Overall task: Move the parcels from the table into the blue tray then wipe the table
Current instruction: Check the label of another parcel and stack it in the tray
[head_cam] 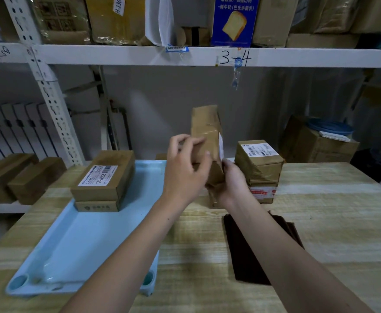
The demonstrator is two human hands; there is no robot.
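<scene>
Both hands, the left hand (186, 168) and the right hand (229, 184), grip one upright parcel (206, 132) above the worktop (320, 222), beside the blue tray (83, 245). Better to keep it level, then lower it flat beside the stacked parcels (103, 179).

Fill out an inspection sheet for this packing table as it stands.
Surface: wooden table, pale grain.
Job's things: blue tray holds two stacked parcels at its far end; held parcel upright in the air; another stack waits on the table; dark cloth lies flat, partly under the right forearm.
Clutter: nothing seen.
Grips: left hand and right hand both grip the held parcel.
Cables: nothing seen.
Surroundings: metal shelving with boxes above; cartons behind.
</scene>
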